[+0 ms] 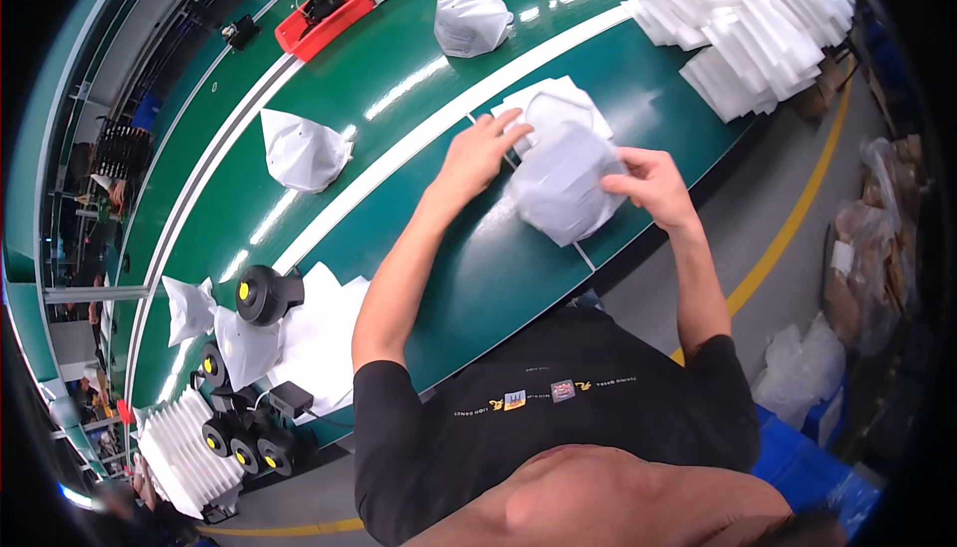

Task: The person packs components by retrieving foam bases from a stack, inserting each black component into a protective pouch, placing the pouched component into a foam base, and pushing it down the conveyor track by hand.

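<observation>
A rounded bundle in white, slightly see-through wrapping [566, 186] is over the green table in front of me; what it holds inside is hidden. My right hand [653, 186] pinches its right edge between thumb and fingers. Just behind it, partly covered, lie flat white foam pouches [573, 99]. My left hand [483, 153] has its fingers stretched out at the left edge of these pouches, apart from one another. Whether the fingertips press on the foam I cannot tell.
White wrapped bundles [302, 151] [471, 14] stand on the green belt [399, 99]. A red tray [324, 19] holds a dark part. Stacked white foam pouches [748, 34] lie at the right end. Black round parts with yellow centres [264, 293] sit at the left. Blue crates [812, 467] stand behind.
</observation>
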`<action>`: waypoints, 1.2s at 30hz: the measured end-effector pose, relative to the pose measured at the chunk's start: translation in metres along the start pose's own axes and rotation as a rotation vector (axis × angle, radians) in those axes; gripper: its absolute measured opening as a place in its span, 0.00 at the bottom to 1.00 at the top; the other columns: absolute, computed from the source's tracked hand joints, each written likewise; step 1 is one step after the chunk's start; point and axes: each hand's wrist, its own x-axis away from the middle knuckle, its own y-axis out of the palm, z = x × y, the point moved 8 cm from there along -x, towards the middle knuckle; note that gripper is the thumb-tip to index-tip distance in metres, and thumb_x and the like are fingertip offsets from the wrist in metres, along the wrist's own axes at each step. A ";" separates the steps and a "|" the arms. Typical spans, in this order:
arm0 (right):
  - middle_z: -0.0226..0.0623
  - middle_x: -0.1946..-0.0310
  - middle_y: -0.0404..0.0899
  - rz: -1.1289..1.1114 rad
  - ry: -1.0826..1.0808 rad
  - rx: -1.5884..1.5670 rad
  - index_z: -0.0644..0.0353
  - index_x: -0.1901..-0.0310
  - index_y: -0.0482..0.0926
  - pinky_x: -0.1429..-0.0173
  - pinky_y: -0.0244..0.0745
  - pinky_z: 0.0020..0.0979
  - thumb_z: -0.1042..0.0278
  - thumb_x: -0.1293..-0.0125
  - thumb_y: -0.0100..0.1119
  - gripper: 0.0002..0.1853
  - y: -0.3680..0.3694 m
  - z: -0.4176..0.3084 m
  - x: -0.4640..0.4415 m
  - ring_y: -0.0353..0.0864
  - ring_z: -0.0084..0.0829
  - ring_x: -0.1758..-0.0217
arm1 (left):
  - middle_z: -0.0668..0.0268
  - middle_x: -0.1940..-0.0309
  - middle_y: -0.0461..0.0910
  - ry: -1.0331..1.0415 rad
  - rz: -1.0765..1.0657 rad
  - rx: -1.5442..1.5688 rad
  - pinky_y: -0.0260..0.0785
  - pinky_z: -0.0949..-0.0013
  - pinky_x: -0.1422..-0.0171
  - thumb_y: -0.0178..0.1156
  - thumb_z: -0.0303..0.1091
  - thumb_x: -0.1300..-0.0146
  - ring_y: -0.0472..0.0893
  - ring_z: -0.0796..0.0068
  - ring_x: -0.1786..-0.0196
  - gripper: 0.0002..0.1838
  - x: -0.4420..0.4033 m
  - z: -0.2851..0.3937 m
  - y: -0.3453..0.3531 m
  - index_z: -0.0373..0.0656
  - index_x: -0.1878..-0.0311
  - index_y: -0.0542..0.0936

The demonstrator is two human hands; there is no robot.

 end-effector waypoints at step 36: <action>0.41 0.78 0.85 -0.109 0.615 0.555 0.69 0.64 0.84 0.84 0.58 0.29 0.57 0.26 0.56 0.20 0.004 0.069 -0.139 0.72 0.23 0.85 | 0.56 0.58 0.78 -0.228 0.609 0.506 0.75 0.53 0.50 0.63 0.17 0.44 0.80 0.51 0.54 0.09 0.016 0.007 0.032 0.39 0.61 0.79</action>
